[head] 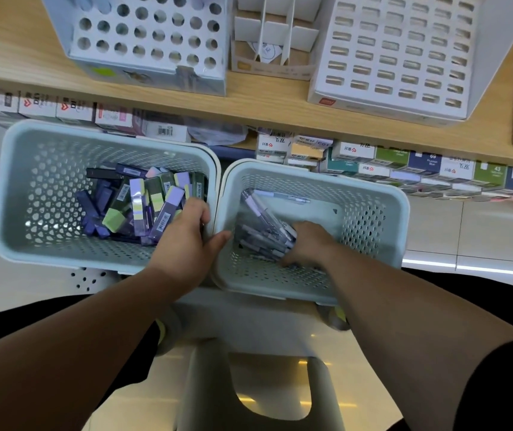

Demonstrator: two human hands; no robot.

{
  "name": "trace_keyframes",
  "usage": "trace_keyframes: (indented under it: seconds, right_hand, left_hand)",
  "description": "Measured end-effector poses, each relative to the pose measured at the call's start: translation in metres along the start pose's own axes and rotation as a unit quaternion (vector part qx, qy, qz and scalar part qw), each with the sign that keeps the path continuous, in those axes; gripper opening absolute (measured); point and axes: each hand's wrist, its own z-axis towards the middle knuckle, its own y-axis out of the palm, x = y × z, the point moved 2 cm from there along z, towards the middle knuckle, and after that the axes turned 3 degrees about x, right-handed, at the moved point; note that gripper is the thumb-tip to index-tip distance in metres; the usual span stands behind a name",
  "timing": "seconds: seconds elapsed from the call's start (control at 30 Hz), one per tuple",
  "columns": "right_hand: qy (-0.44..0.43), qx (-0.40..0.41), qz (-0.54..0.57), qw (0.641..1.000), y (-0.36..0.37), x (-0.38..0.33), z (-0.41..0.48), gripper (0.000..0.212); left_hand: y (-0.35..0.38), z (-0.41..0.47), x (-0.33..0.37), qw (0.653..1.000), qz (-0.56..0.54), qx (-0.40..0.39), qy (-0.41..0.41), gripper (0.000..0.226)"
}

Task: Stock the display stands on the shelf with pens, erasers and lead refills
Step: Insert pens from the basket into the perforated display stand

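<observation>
Head view: left grip (186, 233) clamped on perforated plastic basket (46, 172), right grip (309, 241) curled round slim pens (264, 217).

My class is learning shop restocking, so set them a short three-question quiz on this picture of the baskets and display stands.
1. True or false: the right hand is in the right basket, among pens.
2. Which stand sits between the round-hole stand and the slotted stand? A cardboard divider stand; B wire rack; C glass jar.
3. Fill in: the left basket, where the left hand is, holds purple-and-green ____.
Key: 1 true; 2 A; 3 erasers.
</observation>
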Motion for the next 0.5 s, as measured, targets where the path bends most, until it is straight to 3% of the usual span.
trace_keyframes:
  seconds: [0.5]
  right_hand:
    - [-0.048,-0.016,-0.029,0.998,-0.042,-0.016,-0.041,0.033]
  left_hand:
    - [-0.007,0.009,0.009,0.997,0.029,-0.053,-0.044,0.035]
